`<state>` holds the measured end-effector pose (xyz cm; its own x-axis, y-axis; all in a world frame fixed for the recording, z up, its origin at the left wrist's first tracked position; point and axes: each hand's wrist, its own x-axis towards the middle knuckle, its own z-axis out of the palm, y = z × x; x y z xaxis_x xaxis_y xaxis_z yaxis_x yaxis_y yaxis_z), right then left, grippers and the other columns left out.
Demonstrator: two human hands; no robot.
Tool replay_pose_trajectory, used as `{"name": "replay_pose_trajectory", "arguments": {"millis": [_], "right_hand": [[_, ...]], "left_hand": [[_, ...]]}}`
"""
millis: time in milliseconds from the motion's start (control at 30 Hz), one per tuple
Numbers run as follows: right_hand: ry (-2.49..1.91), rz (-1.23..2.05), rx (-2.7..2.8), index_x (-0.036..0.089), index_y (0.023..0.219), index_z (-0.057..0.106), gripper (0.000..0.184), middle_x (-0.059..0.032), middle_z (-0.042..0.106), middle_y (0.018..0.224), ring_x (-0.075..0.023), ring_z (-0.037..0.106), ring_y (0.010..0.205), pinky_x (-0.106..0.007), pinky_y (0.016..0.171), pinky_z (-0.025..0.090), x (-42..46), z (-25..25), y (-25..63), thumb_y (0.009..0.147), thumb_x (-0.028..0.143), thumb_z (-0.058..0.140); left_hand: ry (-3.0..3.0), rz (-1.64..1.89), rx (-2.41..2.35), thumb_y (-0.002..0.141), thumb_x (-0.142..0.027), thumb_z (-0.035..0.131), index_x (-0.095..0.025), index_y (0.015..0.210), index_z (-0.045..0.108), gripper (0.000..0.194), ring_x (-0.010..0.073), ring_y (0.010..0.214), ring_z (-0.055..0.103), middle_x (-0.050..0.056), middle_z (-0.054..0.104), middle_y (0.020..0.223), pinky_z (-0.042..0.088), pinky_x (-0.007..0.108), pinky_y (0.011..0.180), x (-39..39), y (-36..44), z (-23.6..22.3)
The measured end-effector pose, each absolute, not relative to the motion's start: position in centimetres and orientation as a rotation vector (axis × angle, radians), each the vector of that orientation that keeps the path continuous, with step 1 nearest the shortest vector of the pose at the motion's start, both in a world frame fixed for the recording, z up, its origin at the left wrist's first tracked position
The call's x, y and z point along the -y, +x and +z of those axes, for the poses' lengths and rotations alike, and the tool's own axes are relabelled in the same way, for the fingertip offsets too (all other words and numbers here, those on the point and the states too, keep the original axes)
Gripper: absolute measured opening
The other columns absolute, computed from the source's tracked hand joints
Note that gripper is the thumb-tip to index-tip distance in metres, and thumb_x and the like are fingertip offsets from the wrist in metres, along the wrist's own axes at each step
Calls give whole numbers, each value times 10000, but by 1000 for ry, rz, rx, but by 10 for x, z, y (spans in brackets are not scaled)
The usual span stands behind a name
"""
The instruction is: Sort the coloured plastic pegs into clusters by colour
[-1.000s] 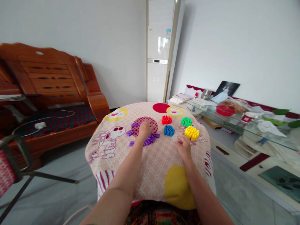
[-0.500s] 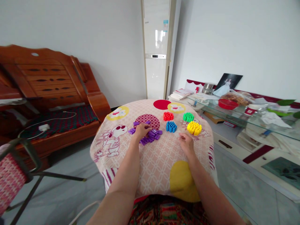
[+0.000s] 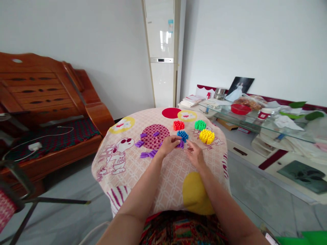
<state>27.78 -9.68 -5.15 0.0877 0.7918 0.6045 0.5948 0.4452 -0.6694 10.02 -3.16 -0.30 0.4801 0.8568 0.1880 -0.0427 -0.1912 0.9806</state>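
My left hand (image 3: 168,144) is closed round a bunch of purple plastic pieces (image 3: 181,144) just above the patterned cloth (image 3: 163,170). My right hand (image 3: 194,153) lies right beside it, fingers apart, its fingertips at the purple bunch. More loose purple pieces (image 3: 147,154) lie to the left on the cloth. Beyond the hands stand a blue cluster (image 3: 183,135), a red cluster (image 3: 178,125), a green cluster (image 3: 200,125) and a yellow cluster (image 3: 206,136).
A wooden sofa (image 3: 46,102) with a charger and cable stands at the left. A tall white air conditioner (image 3: 162,54) is in the corner. A glass-topped cabinet (image 3: 255,119) with books, a red bowl and a photo runs along the right.
My left hand gathered purple pieces from the pile and carried them right, toward the blue cluster. My right hand moved left to meet it. The view turned slightly.
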Motion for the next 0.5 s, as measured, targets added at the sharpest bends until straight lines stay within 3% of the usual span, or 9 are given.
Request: {"name": "replay_pose_trajectory", "arguments": {"millis": [367, 500], "right_hand": [[-1396, -34, 1839, 105, 1186, 670, 357, -121, 669, 932, -212, 604, 843, -302, 765, 469, 101, -46, 273, 899, 230, 499], [-1660, -123, 1782, 145, 1024, 707, 248, -97, 673, 897, -198, 598, 851, -268, 744, 420, 105, -41, 270, 916, 253, 512]], "left_hand": [[1715, 958, -811, 882, -284, 580, -110, 1019, 700, 252, 141, 640, 690, 49, 717, 810, 574, 255, 619, 44, 114, -12], [1910, 998, -903, 882, -268, 579, -131, 1042, 712, 250, 141, 626, 683, 38, 720, 762, 548, 243, 627, 44, 110, -5]]}}
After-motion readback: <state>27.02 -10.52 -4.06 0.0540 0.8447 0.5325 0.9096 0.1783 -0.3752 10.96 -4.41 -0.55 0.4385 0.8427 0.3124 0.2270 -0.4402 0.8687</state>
